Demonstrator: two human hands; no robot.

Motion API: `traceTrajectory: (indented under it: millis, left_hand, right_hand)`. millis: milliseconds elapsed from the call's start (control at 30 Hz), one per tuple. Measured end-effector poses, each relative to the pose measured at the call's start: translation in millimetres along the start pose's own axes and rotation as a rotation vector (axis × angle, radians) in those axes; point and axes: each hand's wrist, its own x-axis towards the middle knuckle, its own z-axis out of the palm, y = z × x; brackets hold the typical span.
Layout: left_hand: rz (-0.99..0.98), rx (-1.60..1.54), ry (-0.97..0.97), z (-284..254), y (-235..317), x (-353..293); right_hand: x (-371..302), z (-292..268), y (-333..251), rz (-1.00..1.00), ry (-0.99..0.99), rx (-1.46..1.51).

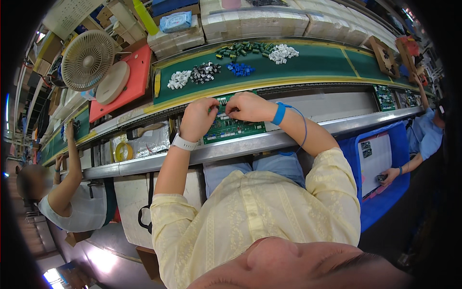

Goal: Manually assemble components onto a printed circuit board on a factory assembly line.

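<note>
A green circuit board (236,129) with small parts on it lies on the rail line in front of me. My left hand (197,118), with a white watch band on its wrist, is over the board's left edge, fingers closed in a pinch. From the right, my right hand (251,107) reaches across the board's upper part, its fingertips also pinched together close to the board. A blue wrist strap (279,113) with a cord circles my right wrist. Whatever the fingertips hold is too small or hidden to name.
Beyond the board, a green shelf (313,62) bears piles of white connectors (179,79), dark parts (205,72), blue parts (240,70) and green capacitors (244,49). A fan (88,60) stands left, a blue bin (403,159) right. Other people work at both sides.
</note>
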Motion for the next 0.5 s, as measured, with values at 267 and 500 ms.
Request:
traceTrajectory:
  millis: [267,500]
  left_hand:
    - [-0.078,-0.001,-0.168,6,10,-20]
    - [0.026,0.089,-0.121,15,9,-22]
  right_hand:
    - [1,15,5,-0.028,0.023,-0.060]
    - [1,15,3,-0.015,0.032,-0.071]
